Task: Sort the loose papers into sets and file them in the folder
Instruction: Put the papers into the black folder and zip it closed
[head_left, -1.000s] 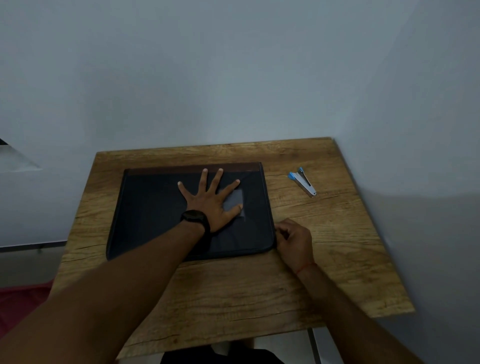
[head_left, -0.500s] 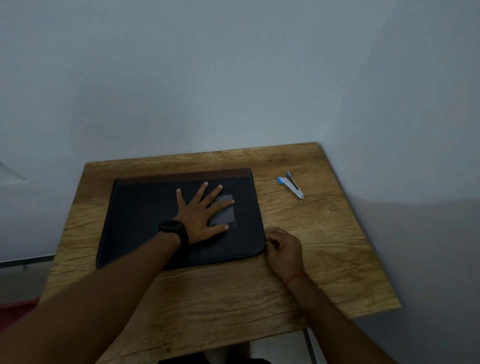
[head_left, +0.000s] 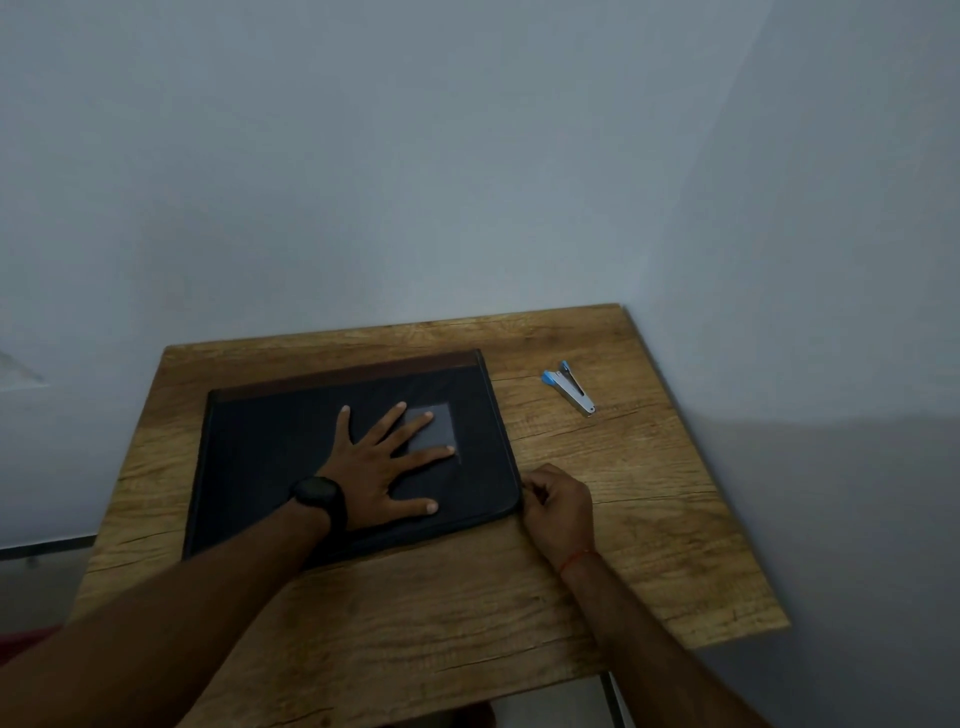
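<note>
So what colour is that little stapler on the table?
The stapler is silver with light blue ends, clearest in the head view.

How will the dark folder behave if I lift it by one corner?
The folder lies flat with straight edges under the left hand, so it is probably fairly stiff. Its cover looks like fabric, so it is likely not slippery. It covers much of the table, so a one-corner lift may feel awkward.
</note>
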